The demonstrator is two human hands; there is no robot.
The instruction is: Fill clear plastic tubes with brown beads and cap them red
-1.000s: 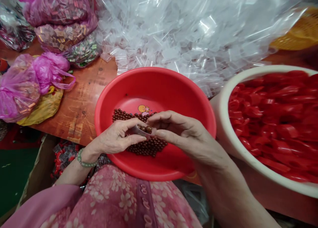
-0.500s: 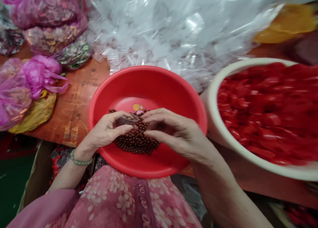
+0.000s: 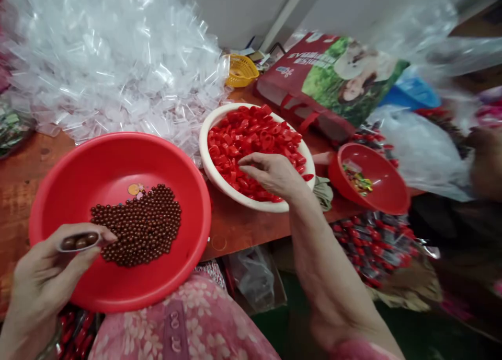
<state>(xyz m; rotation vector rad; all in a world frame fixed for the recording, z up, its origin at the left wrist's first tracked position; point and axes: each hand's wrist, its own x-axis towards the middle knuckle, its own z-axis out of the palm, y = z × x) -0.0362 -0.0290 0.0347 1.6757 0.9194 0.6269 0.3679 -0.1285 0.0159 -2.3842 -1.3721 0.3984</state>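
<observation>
My left hand is closed round a small clear plastic container, its oval mouth facing up and several brown balls showing inside. It is over the left side of a red basin. A heap of shiny brown balls lies in that basin. Over a white basin, my right hand has its fingers curved and the thumb apart, nothing visible between them. Its fingertips are above or against glossy red plastic caps; contact is unclear.
Clear plastic pieces are heaped behind the basins. A yellow basket and a printed shopping bag stand farther back. To the right are a smaller red bowl with wrapped pieces and bagged red-capped items. The table edge runs below.
The view has swung right. My right hand has left the brown balls and moved right to the red caps. My left hand has drawn back leftward, still holding the container.
</observation>
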